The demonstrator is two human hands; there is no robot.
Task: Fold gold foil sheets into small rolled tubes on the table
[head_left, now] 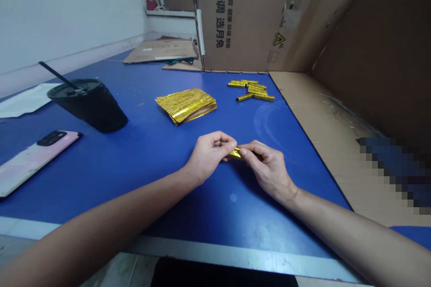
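Your forearms (134, 208) lay nearest, left hand (208, 156) and right hand (271, 168) nearly closed, pinched gold foil (235, 154), foil stack (186, 104) beyond left, foil rolls (257, 90) beyond right

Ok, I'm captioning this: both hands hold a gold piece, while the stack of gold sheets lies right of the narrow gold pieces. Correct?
Not quite: the head view shows the stack of gold sheets left of the narrow gold pieces. The left hand and right hand do hold a gold piece.
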